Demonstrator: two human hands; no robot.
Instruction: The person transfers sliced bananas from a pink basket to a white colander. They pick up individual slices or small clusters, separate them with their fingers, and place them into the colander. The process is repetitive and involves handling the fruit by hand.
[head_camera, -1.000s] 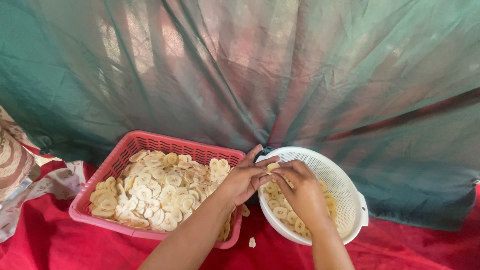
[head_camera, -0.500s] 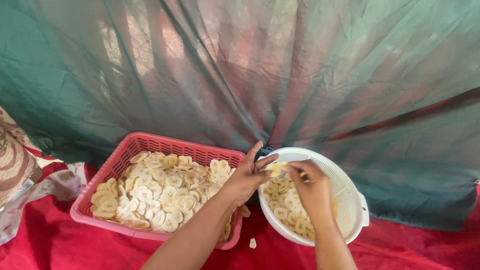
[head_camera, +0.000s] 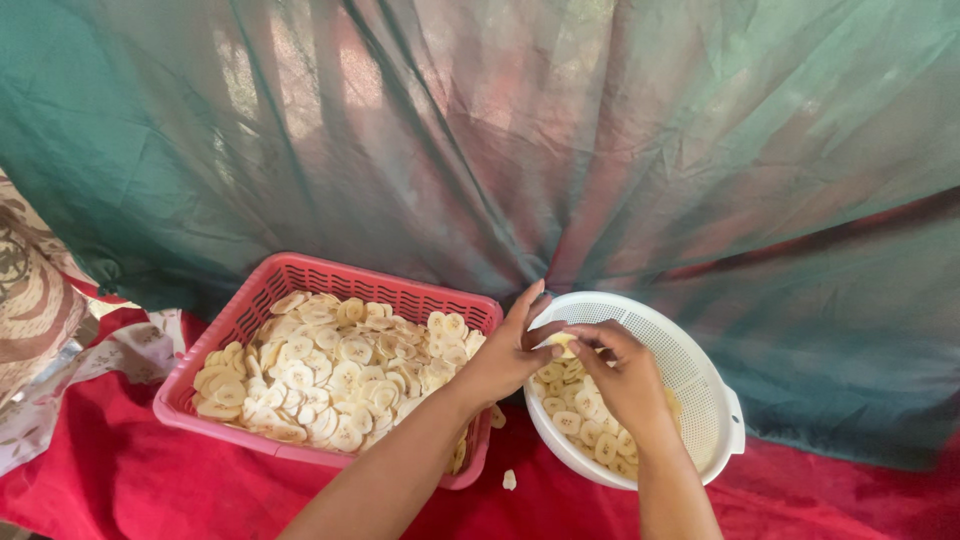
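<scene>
A basket (head_camera: 262, 300) is set left on the cloth (head_camera: 120, 480), filled with banana slices (head_camera: 330, 370). A colander (head_camera: 690, 360) is placed just right of it, rims nearly touching, with more slices (head_camera: 590, 430) held in its near-left part. Both hands are positioned over the gap between the two: left hand (head_camera: 505, 350) above the basket's right edge, right hand (head_camera: 620, 370) inside the colander, one slice (head_camera: 562, 342) pinched between them at the colander's left rim. A stray slice (head_camera: 509, 480) is found on the cloth in front, between the containers. A draped net (head_camera: 600, 150) is hung behind everything. A patterned fabric (head_camera: 35, 300) is located far left.
</scene>
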